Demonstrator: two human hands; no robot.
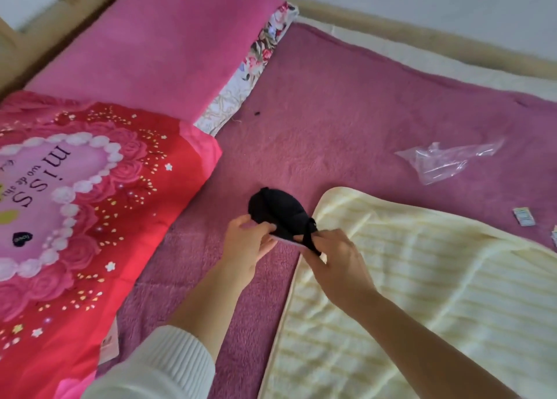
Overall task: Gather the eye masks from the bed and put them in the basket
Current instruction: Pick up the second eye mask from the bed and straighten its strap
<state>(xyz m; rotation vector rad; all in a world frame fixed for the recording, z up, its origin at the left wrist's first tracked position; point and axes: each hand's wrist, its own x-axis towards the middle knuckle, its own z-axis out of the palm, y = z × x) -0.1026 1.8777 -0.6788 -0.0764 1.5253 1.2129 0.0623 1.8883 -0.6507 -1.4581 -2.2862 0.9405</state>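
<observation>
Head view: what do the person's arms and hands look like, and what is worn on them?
Both hands, left and right, are bare: no gloves, rings or watch visible. The left arm has a white ribbed knit sleeve pushed up, forearm uncovered. The right forearm is bare as far as the frame shows; no sleeve is visible on it.

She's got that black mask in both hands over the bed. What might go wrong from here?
The black eye mask is held by fingertips only: left hand pinches its edge, right hand its strap, so it may slip onto the purple blanket. The loose strap might snag. No basket is in view, so carrying it risks a drop.
</observation>
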